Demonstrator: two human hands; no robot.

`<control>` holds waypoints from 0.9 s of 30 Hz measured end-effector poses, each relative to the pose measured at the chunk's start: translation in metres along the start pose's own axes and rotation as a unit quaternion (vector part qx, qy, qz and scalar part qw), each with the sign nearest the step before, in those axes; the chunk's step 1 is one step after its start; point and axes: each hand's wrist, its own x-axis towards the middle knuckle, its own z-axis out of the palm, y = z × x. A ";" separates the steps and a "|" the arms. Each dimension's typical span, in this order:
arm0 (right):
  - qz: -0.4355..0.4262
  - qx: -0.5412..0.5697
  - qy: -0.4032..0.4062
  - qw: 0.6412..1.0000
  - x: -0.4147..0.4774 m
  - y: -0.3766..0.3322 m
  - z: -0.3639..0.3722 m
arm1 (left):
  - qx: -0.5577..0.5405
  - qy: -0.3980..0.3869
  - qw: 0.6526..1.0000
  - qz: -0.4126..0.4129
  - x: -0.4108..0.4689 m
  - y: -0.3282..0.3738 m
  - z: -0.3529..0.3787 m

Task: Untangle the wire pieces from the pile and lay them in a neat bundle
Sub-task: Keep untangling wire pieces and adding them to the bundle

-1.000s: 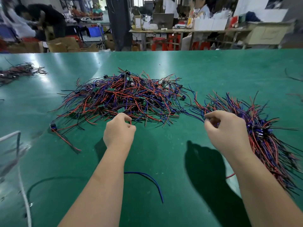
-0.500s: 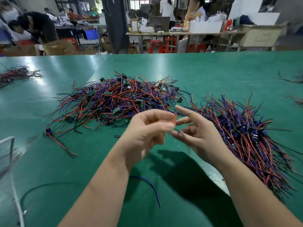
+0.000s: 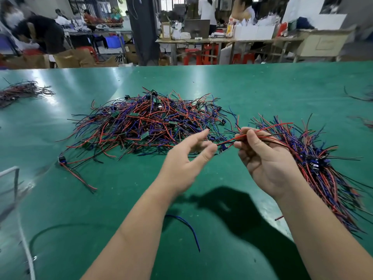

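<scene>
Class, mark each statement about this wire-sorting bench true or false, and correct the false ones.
1. The right hand holds a wire piece. True.
2. The left hand grips a wire. False: its fingers are spread and hold nothing.
3. The tangled pile lies left of the bundle. True.
4. The loose blue wire lies on the pile. False: it lies alone on the table, beside the left forearm.

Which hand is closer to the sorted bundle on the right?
Right. The right hand, gripping a wire piece, is at the left edge of the bundle; the left hand, open, is farther left, in front of the pile.
</scene>
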 end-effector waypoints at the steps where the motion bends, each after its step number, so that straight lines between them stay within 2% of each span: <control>1: 0.007 0.007 -0.008 1.000 0.000 0.002 0.000 | -0.003 -0.019 1.000 0.004 -0.001 0.000 0.004; 4: 0.013 0.013 -0.022 1.000 -0.001 0.004 0.000 | 0.005 -0.006 1.000 0.025 0.000 -0.002 0.010; 7: 0.010 -0.035 0.009 0.999 0.001 0.004 -0.001 | -0.021 0.038 0.999 0.026 0.002 -0.002 0.006; 11: 0.012 -0.099 0.052 0.994 0.001 0.003 -0.002 | -0.036 0.142 0.989 0.027 0.005 -0.003 0.000; 13: 0.020 -0.098 0.052 0.994 0.000 -0.001 -0.002 | 0.026 0.231 0.972 0.029 0.005 -0.006 -0.005; 15: 0.040 -0.045 0.039 0.997 0.000 -0.006 -0.003 | 0.148 0.279 0.949 0.019 0.004 -0.008 -0.011; 17: 0.050 0.036 0.009 0.998 0.001 -0.011 -0.006 | 0.263 0.253 0.931 -0.027 0.004 -0.012 -0.015; 19: 0.045 0.107 -0.035 0.993 0.002 -0.014 -0.011 | 0.365 0.194 0.905 -0.100 0.003 -0.015 -0.015; 21: 0.040 0.150 -0.079 0.985 0.003 -0.014 -0.014 | 0.423 0.151 0.884 -0.133 0.002 -0.018 -0.012; 22: 0.044 0.160 -0.095 0.982 0.004 -0.014 -0.015 | 0.419 0.152 0.886 -0.127 0.002 -0.017 -0.011; 23: 0.050 0.171 -0.106 0.978 0.004 -0.015 -0.015 | 0.380 0.163 0.904 -0.106 0.003 -0.014 -0.009; 24: 0.062 0.186 -0.112 0.974 0.004 -0.015 -0.014 | 0.295 0.169 0.937 -0.082 0.004 -0.010 -0.007; 25: 0.074 0.195 -0.108 0.972 0.004 -0.014 -0.012 | 0.164 0.158 0.971 -0.078 0.004 -0.005 -0.003; 26: 0.084 0.191 -0.093 0.974 0.003 -0.014 -0.010 | 0.019 0.119 0.988 -0.099 0.003 0.003 0.002; 27: 0.084 0.182 -0.072 0.977 0.003 -0.013 -0.008 | -0.088 0.061 0.986 -0.130 0.001 0.011 0.007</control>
